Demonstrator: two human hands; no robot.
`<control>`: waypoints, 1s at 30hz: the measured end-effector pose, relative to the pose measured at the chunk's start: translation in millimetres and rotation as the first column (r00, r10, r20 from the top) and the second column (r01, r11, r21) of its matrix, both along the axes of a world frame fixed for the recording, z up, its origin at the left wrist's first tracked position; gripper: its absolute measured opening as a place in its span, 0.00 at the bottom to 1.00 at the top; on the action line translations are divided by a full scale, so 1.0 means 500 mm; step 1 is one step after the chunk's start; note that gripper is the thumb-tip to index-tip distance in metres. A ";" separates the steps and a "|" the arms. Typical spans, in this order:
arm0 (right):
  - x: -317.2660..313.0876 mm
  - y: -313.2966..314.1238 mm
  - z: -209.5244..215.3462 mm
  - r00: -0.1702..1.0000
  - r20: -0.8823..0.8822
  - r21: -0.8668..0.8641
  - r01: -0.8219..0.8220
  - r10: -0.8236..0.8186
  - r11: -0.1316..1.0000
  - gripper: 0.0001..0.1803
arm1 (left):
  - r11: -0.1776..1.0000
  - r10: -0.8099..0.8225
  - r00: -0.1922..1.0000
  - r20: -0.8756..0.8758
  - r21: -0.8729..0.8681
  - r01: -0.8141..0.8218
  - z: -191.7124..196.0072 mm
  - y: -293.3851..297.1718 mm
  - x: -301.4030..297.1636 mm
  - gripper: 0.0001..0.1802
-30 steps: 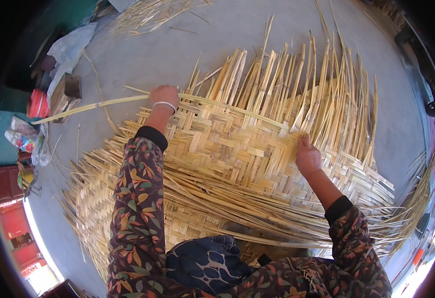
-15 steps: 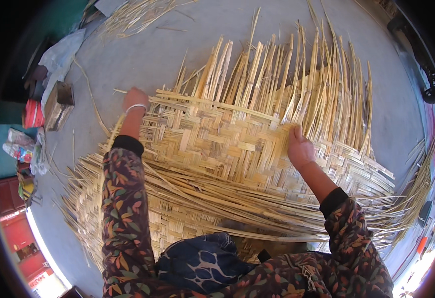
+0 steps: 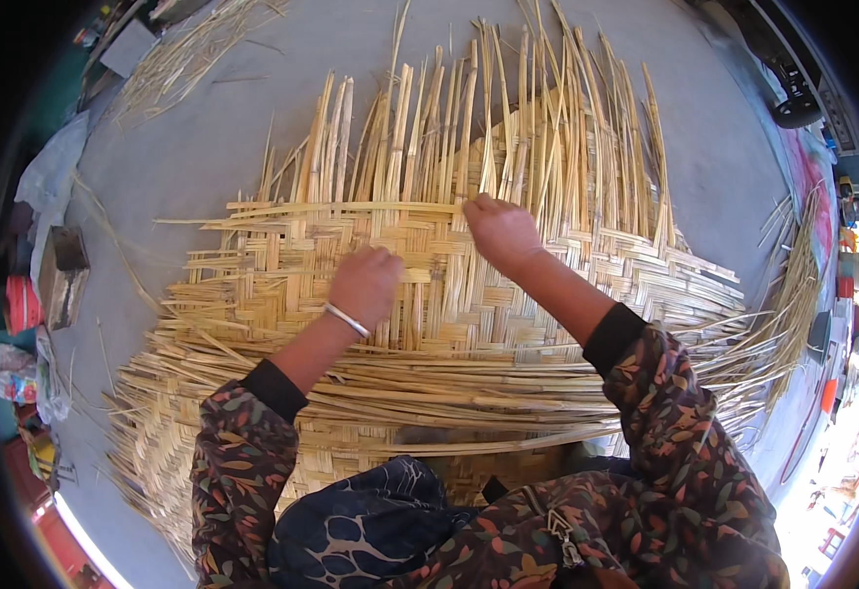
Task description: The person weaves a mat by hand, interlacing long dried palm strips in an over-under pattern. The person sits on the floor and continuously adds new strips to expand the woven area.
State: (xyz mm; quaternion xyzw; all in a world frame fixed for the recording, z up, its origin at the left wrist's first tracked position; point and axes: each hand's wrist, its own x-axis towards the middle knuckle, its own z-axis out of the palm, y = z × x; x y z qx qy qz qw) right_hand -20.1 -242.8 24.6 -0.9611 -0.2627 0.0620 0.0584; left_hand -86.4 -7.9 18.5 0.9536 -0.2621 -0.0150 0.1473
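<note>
A half-woven mat point(image 3: 444, 314) of flat, pale yellow split-cane strips lies before me, with long upright strips point(image 3: 410, 133) fanning out from its far side. Across their base runs a crosswise cane strip point(image 3: 351, 207). At the right end of this strip, my right hand point(image 3: 503, 234) is closed in a pinch. My left hand point(image 3: 366, 285), wearing a pale bangle, hovers over or touches the weave nearer to me. Its fingers are curled and slightly blurred; what they hold, if anything, is hidden. A bundle of loose strips point(image 3: 488, 381) lies across the mat's near part.
More loose strips lie on the grey floor point(image 3: 282, 118) at the far left point(image 3: 189, 59) and at the right point(image 3: 793, 304). A wooden block point(image 3: 64, 275), a red bundle point(image 3: 23, 304) and plastic bags point(image 3: 12, 373) stand along the left. A dark wheeled object point(image 3: 793, 103) is at the far right.
My left hand has come from the mat's far left edge inward and nearer to me. The right hand has moved left and slightly farther away. The whole view has shifted, carrying the mat leftward.
</note>
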 end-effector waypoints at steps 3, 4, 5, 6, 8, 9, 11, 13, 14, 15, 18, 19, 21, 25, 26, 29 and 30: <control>0.010 0.049 -0.002 0.998 -0.054 0.102 0.050 -0.045 0.993 0.08 | 0.981 -0.053 0.975 -0.215 -0.196 0.010 -0.020 -0.035 -0.006 0.07; 0.018 0.059 -0.007 0.995 -0.072 0.088 0.077 -0.071 0.993 0.08 | 0.966 -0.051 0.965 -0.256 -0.257 -0.018 -0.023 -0.039 0.006 0.09; 0.026 0.068 -0.013 0.991 -0.094 0.077 0.102 -0.095 0.992 0.08 | 0.949 -0.047 0.952 -0.301 -0.311 -0.052 -0.021 -0.040 0.018 0.11; 0.033 0.071 -0.017 0.990 -0.098 0.081 0.111 -0.103 0.991 0.05 | 0.934 0.034 0.934 -0.356 -0.322 -0.156 -0.019 -0.037 0.033 0.12; 0.042 0.065 -0.028 0.983 -0.097 0.120 0.167 -0.155 0.979 0.04 | 0.875 0.176 0.866 -0.469 -0.329 -0.356 -0.018 -0.025 0.078 0.14; 0.043 0.070 -0.030 0.980 -0.098 0.147 0.185 -0.172 0.972 0.06 | 0.860 0.241 0.841 -0.485 -0.294 -0.416 -0.020 -0.008 0.100 0.14; 0.044 0.076 -0.037 0.979 -0.101 0.217 0.198 -0.179 0.956 0.07 | 0.798 0.326 0.770 -0.549 -0.276 -0.535 -0.032 0.023 0.144 0.14; 0.044 0.077 -0.039 0.975 -0.089 0.264 0.218 -0.201 0.940 0.08 | 0.701 0.351 0.678 -0.645 -0.299 -0.647 -0.041 0.036 0.183 0.13; 0.042 0.076 -0.043 0.972 -0.082 0.276 0.234 -0.220 0.932 0.08 | 0.693 0.347 0.699 -0.625 -0.332 -0.640 -0.040 0.028 0.200 0.14; 0.041 0.075 -0.047 0.968 -0.075 0.289 0.250 -0.238 0.924 0.08 | 0.684 0.344 0.719 -0.604 -0.364 -0.633 -0.040 0.017 0.217 0.15; 0.041 0.073 -0.049 0.934 -0.098 0.315 0.356 -0.343 0.880 0.08 | 0.702 0.380 0.779 -0.498 -0.393 -0.594 -0.040 -0.026 0.248 0.18; 0.039 0.074 -0.049 0.925 -0.104 0.342 0.379 -0.366 0.860 0.08 | 0.716 0.397 0.798 -0.453 -0.391 -0.578 -0.039 -0.038 0.258 0.19; 0.034 0.080 -0.046 0.907 -0.115 0.399 0.415 -0.404 0.818 0.07 | 0.770 0.387 0.757 -0.526 -0.267 -0.579 -0.049 -0.040 0.288 0.29; 0.032 0.088 -0.033 0.871 -0.209 0.465 0.489 -0.445 0.738 0.05 | 0.790 0.394 0.708 -0.585 -0.177 -0.586 -0.101 -0.024 0.329 0.28; 0.032 0.085 -0.031 0.858 -0.226 0.484 0.510 -0.462 0.711 0.05 | 0.779 0.346 0.636 -0.690 -0.166 -0.604 -0.102 -0.025 0.342 0.26; 0.032 0.074 -0.032 0.779 -0.345 0.501 0.625 -0.524 0.599 0.05 | 0.742 0.194 0.477 -0.858 -0.190 -0.643 -0.058 -0.044 0.338 0.20; 0.033 0.080 -0.027 0.749 -0.392 0.503 0.660 -0.534 0.558 0.05 | 0.724 0.118 0.465 -0.878 -0.244 -0.645 -0.068 -0.027 0.338 0.20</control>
